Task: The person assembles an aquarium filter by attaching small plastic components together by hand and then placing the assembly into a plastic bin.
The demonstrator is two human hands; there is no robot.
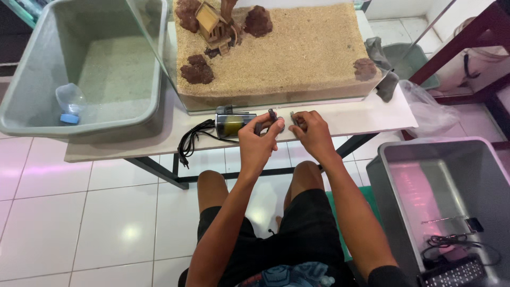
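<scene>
My left hand (258, 139) grips a small dark fitting (272, 115) at the end of a cylindrical pump (232, 124) with a black cord (192, 139) lying on the white table (361, 118). My right hand (310, 131) sits just beside it, fingers pinched on a small dark piece (292, 114) at the table's front edge. Both hands are directly in front of a glass aquarium (276, 53) filled with sand, brown rocks and a little wooden house (212, 22).
A grey-green plastic tub (21, 85) with a cut bottle piece (70, 102) stands at the left. A grey tub (388, 165) with cables and a light bar is at the lower right. A clear bag (425, 109) and dark wooden furniture (462, 42) are at the right. White tiled floor below.
</scene>
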